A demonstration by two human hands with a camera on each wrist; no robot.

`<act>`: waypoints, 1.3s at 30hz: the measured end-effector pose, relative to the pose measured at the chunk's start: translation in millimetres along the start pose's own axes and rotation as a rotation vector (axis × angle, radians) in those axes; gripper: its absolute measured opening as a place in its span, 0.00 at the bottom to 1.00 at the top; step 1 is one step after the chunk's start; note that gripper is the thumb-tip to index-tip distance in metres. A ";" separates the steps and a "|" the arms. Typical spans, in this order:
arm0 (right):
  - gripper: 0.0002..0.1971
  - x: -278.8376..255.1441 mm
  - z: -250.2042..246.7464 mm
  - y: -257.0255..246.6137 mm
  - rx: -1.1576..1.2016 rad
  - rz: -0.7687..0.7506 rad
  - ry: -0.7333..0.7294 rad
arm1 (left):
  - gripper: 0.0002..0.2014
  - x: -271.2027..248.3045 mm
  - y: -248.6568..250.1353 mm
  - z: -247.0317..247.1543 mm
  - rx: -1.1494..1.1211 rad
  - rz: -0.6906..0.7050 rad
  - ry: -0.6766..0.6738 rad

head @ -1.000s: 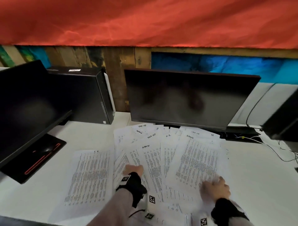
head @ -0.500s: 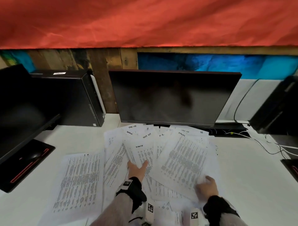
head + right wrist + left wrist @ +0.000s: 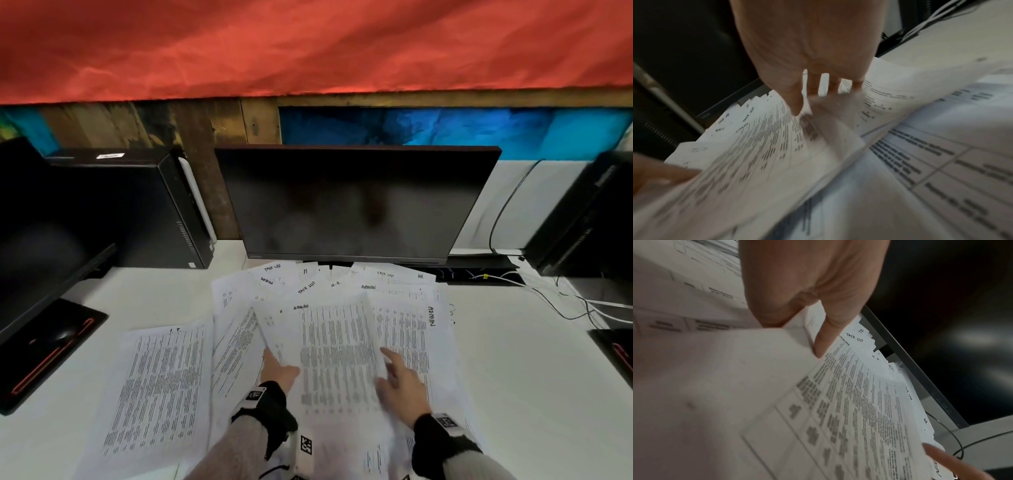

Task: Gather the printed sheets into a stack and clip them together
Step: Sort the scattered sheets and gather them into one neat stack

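Several printed sheets [image 3: 308, 287] lie fanned out on the white desk [image 3: 534, 383] in front of the middle monitor. One printed sheet [image 3: 335, 349] lies on top at the centre, slightly lifted. My left hand [image 3: 279, 371] pinches its left edge between thumb and forefinger [image 3: 825, 339]. My right hand [image 3: 399, 380] is at the sheet's right edge, fingers [image 3: 825, 82] straight and spread, forefinger pointing forward over the sheets beneath. Another printed sheet [image 3: 157, 387] lies apart on the left.
A dark monitor [image 3: 356, 205] stands right behind the sheets. A black computer tower [image 3: 130, 212] and a second monitor with its base [image 3: 51, 349] are on the left. Another tower [image 3: 589, 212] and loose cables [image 3: 565, 301] are on the right.
The tilted sheet held by my right hand has swung to the centre. My left hand, flat on the pile before, now pinches its left edge. My right hand's fingers have straightened.
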State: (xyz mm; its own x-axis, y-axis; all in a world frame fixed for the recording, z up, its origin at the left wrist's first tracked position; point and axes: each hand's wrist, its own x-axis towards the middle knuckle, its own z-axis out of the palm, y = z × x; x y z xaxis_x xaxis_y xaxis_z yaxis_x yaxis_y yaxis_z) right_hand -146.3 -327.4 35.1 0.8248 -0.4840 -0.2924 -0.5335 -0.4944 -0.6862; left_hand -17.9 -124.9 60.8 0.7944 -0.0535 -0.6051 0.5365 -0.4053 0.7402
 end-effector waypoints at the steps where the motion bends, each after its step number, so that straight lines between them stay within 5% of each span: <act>1: 0.27 -0.1 -2.0 -0.2 -0.005 0.042 0.031 | 0.42 -2.9 0.5 -2.1 0.041 0.017 0.028; 6: 0.27 1.9 -32.2 10.9 -0.052 0.421 0.245 | 0.32 7.4 -7.3 -29.4 0.099 0.157 0.127; 10: 0.31 13.9 -47.3 32.2 0.108 0.556 0.259 | 0.26 7.8 -3.8 -47.2 0.094 0.170 0.005; 14: 0.24 12.4 -53.2 31.4 0.177 0.594 0.241 | 0.29 -14.5 14.2 -26.3 0.185 0.187 -0.081; 19: 0.35 18.4 -43.2 39.1 0.371 0.580 0.226 | 0.32 -21.4 25.0 31.8 0.349 0.165 -0.136; 25: 0.29 13.5 -33.6 40.9 0.618 0.596 0.169 | 0.37 -26.2 29.7 64.0 0.310 0.104 -0.255; 29: 0.14 10.8 -35.7 34.2 0.625 0.506 0.191 | 0.38 -24.2 29.0 65.1 0.093 0.111 -0.238; 35: 0.13 6.3 -34.0 31.6 0.692 0.505 0.286 | 0.31 -29.8 34.4 56.3 0.239 0.288 -0.184; 39: 0.14 4.2 -31.9 12.7 0.822 0.485 0.154 | 0.30 -15.2 40.2 21.0 0.311 0.298 -0.011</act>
State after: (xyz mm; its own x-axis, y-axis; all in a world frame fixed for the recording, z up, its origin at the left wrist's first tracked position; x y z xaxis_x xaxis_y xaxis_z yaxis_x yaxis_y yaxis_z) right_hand -155.6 -358.8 46.4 0.4849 -0.6207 -0.6162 -0.4636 0.4150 -0.7828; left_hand -14.4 -159.4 93.6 0.8977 -0.2185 -0.3825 0.1716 -0.6263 0.7605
